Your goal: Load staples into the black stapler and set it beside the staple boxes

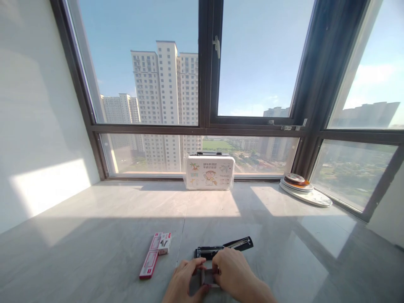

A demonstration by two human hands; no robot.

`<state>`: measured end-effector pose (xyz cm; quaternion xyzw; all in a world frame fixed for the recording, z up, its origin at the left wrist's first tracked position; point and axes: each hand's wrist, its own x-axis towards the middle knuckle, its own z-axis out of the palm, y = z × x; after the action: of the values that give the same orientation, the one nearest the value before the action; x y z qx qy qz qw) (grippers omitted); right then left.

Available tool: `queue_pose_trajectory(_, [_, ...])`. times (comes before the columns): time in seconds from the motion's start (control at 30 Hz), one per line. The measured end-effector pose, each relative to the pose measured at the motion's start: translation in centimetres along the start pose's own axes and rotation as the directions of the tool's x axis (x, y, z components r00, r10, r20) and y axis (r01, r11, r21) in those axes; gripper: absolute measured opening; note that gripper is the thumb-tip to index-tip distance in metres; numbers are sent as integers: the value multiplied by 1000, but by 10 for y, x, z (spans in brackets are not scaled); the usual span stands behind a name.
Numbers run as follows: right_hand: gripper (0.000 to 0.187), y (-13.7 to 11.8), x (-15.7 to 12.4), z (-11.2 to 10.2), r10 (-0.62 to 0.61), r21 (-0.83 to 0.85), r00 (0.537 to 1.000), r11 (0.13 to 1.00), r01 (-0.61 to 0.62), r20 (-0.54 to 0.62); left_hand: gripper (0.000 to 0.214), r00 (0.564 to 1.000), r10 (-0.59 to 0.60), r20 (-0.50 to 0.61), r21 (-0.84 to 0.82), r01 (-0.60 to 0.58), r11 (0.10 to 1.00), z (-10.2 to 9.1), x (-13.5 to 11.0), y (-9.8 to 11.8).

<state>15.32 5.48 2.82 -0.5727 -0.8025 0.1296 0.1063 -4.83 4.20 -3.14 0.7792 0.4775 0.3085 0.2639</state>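
Low in the head view, my left hand [184, 280] and my right hand [232, 271] meet over a small grey strip-like item [207, 277] on the marble sill. Both hands have their fingers curled and pinched at its edges. I cannot make out exactly what the item is. Just beyond my fingers lies a black stapler [222, 248], swung open, its top arm pointing to the right. To the left of my hands lie two red-and-white staple boxes [157, 251], one long and one short.
A white cartoon-printed case [209, 172] stands against the window at the back centre. A stack of plates [302, 187] sits at the back right. The grey marble sill [94, 235] runs wide, with a white wall on the left.
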Motion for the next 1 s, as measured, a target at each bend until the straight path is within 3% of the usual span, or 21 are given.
queue_pose_trajectory(0.07, [20,1,2,0,-56,7,998,998,56,-26,56,1000,-17,19,10,17,1000,0,2,-2])
queue_pose_trajectory(0.17, [17,15,-7,-1,-99,186,992,976,111,-73,58,1000,-29,11,6,29,1000,0,3,-4])
queue_pose_trajectory(0.33, [9,53,-32,6,-10,437,989,896,73,-144,59,1000,-16,-20,-15,16,1000,2,1,-4])
queue_pose_trajectory(0.47, [11,55,-39,12,53,551,978,832,69,-202,55,1000,-2,-25,-28,1,1000,2,0,-3])
queue_pose_trajectory(0.67, [4,37,-31,13,-38,457,961,874,166,-275,53,999,5,-39,-32,-7,999,0,-2,2])
queue_pose_trajectory(0.83, [6,60,-43,14,-20,441,970,888,128,-243,55,998,-1,-55,-32,0,999,-1,-4,6])
queue_pose_trajectory(1.0, [37,68,-60,5,4,452,992,891,55,-128,35,988,-95,-123,-33,91,995,2,-3,10])
